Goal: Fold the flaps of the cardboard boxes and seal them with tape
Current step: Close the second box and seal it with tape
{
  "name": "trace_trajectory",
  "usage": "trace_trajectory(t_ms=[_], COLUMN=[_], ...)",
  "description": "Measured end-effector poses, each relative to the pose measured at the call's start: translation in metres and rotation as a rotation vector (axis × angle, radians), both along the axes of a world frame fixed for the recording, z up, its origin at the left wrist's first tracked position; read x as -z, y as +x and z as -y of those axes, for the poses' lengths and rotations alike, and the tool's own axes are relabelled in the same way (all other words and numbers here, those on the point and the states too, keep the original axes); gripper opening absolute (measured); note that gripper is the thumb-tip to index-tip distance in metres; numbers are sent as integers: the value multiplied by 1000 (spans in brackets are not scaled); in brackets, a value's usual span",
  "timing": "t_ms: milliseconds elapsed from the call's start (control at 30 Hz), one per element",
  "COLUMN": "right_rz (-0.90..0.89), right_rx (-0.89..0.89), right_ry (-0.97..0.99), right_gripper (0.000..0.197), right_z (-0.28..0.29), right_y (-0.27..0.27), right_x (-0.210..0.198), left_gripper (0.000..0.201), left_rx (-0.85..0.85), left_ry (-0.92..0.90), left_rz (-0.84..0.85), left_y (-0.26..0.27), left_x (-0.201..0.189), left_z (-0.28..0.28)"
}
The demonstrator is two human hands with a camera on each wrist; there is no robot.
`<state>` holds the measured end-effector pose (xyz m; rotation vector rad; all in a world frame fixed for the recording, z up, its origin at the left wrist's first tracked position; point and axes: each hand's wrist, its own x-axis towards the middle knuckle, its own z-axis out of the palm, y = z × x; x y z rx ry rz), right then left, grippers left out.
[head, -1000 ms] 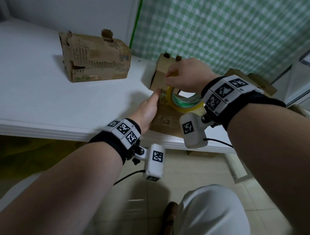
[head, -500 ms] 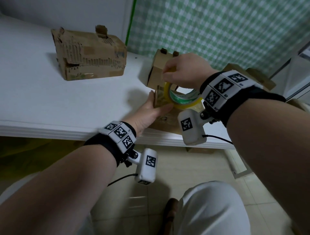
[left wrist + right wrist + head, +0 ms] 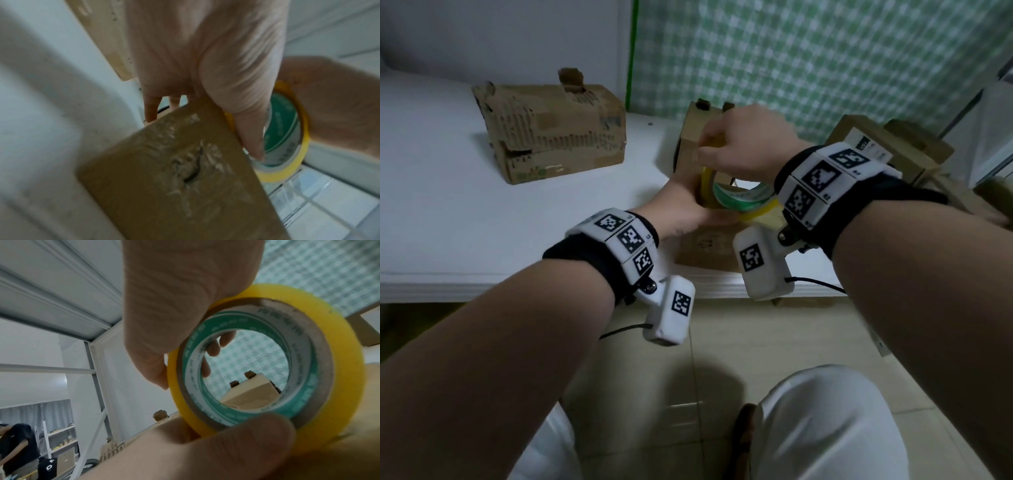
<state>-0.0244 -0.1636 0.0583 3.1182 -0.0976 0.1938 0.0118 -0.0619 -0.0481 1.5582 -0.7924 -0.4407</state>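
Observation:
A small brown cardboard box [image 3: 705,250] sits at the front edge of the white table [image 3: 465,212], with one flap [image 3: 690,137] standing upright. My left hand [image 3: 685,216] pinches a cardboard flap [image 3: 174,170] of this box, thumb [image 3: 246,113] on one face and fingers [image 3: 150,110] behind it. My right hand [image 3: 739,147] holds a yellow tape roll [image 3: 739,202] with a green core just above the box, against the upright flap. In the right wrist view its fingers pass through the hole of the tape roll [image 3: 339,369].
A worn, torn box [image 3: 551,137] lies at the back left of the table. Another box with a white label [image 3: 873,144] stands to the right. A green checked curtain [image 3: 825,51] hangs behind. A person in black [image 3: 16,443] stands by distant shelves.
My left hand has gone from lying flat against the box's side to pinching its flap. The tape roll stays held in my right hand at the upright flap.

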Motion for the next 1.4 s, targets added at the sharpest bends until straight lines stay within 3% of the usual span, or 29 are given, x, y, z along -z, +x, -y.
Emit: trace_trajectory(t_ms=[33, 167, 233, 267, 400, 467, 533, 633, 833, 1167, 1300, 1400], right_rz=[30, 331, 449, 471, 418, 374, 293, 148, 180, 23, -61, -142], right_rx=[-10, -24, -5, 18, 119, 111, 88, 36, -13, -1, 5, 14], right_ry=[54, 333, 423, 487, 875, 966, 911, 655, 432, 107, -123, -146], right_gripper=[31, 26, 35, 42, 57, 62, 70, 75, 55, 74, 70, 67], right_z=[3, 20, 27, 29, 38, 42, 47, 55, 77, 105, 119, 125], right_y=[-1, -10, -16, -20, -25, -25, -28, -31, -38, -55, -61, -66], right_x=[1, 10, 18, 21, 35, 37, 32, 23, 16, -5, -8, 1], left_gripper=[79, 60, 79, 82, 54, 48, 55, 86, 109, 75, 81, 79], left_rx=[-6, -57, -92, -101, -91, -85, -97, -100, -90, -71, -79, -85], left_ry=[18, 124, 178, 193, 221, 234, 248, 311, 456, 617, 672, 698], left_rz=[11, -16, 2, 11, 8, 13, 6, 17, 17, 72, 111, 136], left_y=[0, 6, 7, 8, 7, 5, 5, 5, 3, 5, 5, 5], left_x=[-1, 3, 4, 4, 3, 1, 1, -2, -6, -14, -16, -16], left_z=[4, 8, 6, 6, 6, 6, 6, 5, 6, 4, 3, 3])
